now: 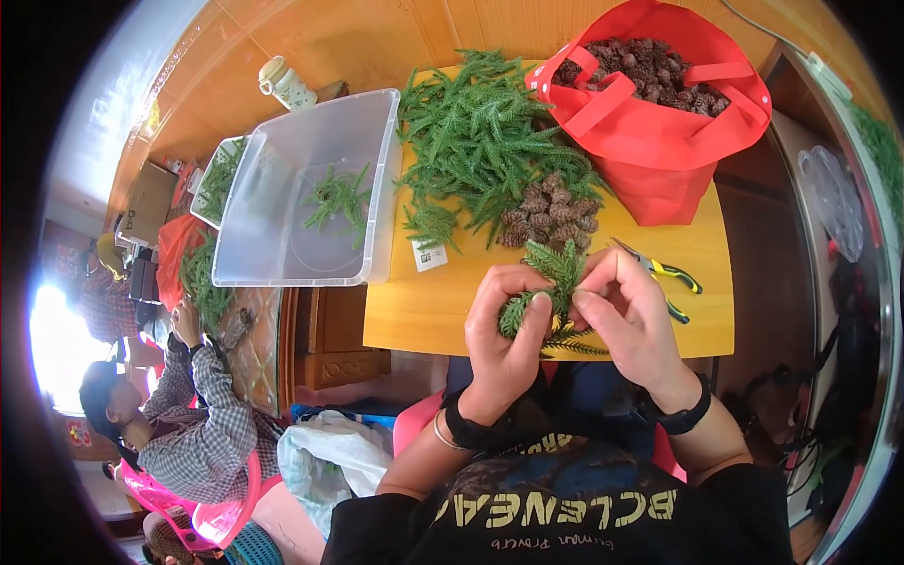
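Beside the yellow-wood table (692,252): green sprigs (476,141), brown pine cones (549,218), a red bag (659,141), yellow-handled pliers (664,271), and a clear bin (311,193). Left of the table, a checked shirt (202,428), perhaps grey-and-white.

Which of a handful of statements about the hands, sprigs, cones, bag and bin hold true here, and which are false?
1. Both hands, left hand and right hand, hold one green sprig bundle. True.
2. The red bag is filled with green sprigs. False: it holds pine cones.
3. The pliers are in the right hand. False: they lie on the yellow table beside it.
4. A small heap of pine cones lies on the table by the pile of green sprigs. True.
5. The clear plastic bin is packed to the rim. False: only a few sprigs lie inside.
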`<state>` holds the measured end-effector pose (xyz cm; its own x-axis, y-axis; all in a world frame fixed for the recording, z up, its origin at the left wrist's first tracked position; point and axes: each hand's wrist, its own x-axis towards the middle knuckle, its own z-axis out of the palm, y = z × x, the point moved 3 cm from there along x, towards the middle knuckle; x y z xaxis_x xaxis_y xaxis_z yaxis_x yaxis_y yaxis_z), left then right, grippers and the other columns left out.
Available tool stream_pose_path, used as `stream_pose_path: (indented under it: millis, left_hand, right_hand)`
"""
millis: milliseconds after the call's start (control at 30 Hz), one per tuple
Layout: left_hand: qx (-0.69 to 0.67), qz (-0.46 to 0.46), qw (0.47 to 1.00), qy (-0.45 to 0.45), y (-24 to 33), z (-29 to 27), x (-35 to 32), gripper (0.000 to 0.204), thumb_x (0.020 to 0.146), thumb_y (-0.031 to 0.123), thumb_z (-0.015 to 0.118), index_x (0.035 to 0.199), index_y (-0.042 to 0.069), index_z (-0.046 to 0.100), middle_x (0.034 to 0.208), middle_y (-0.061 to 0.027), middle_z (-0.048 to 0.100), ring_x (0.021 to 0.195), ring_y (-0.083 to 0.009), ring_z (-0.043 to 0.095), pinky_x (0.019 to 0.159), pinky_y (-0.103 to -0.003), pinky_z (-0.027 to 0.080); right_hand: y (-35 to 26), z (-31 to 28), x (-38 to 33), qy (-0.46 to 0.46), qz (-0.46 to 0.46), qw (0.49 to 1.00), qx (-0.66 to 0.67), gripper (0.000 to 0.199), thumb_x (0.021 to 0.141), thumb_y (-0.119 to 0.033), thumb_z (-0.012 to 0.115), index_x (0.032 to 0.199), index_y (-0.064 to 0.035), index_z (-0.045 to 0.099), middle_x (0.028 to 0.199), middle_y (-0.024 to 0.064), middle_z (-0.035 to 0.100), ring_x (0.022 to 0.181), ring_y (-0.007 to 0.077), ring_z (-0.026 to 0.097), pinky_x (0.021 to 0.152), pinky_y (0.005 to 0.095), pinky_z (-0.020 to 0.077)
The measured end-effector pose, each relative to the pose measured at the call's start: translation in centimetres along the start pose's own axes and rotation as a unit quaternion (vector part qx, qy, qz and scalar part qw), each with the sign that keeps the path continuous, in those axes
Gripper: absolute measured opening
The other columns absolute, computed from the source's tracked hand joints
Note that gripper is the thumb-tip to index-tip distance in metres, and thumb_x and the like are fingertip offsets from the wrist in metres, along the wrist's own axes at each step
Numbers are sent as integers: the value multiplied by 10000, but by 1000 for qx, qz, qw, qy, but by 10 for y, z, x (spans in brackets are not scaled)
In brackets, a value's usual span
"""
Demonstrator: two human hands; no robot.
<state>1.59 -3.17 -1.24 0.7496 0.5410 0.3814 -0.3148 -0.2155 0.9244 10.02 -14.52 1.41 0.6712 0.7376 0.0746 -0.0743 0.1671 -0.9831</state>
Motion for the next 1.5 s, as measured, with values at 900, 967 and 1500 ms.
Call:
stream_pose_path:
  millis: [900, 967, 1500]
  left_hand:
    - [85, 50, 992, 80, 19, -40, -6, 264, 657, -30, 699, 910, 11, 636, 847, -91, 547, 766, -190, 549, 656, -264, 446]
    - [89, 57, 991, 81, 20, -37, -5, 264, 658, -30, 698, 912, 10, 636, 848, -91, 547, 764, -191, 548, 654, -265, 447]
    - [158, 154, 969, 109, 29, -39, -4, 281, 628, -44, 710, 888, 11, 617, 842, -80, 557, 739, -164, 553, 591, -238, 450]
  right_hand:
    - [13, -93, -65, -2, 175, 969, -173, 143, 697, -73, 584, 772, 34, 525, 810, 89, 623, 723, 106, 538, 678, 246, 445]
    - [-7, -66, -65, -78, 133, 970, -186, 146, 691, -104, 596, 736, 33, 574, 757, 100, 623, 738, 160, 592, 677, 266, 465]
    - [-17, -19, -46, -107, -17, 938, -329, 145, 684, -142, 650, 651, -18, 581, 593, 90, 541, 787, 303, 605, 669, 343, 466]
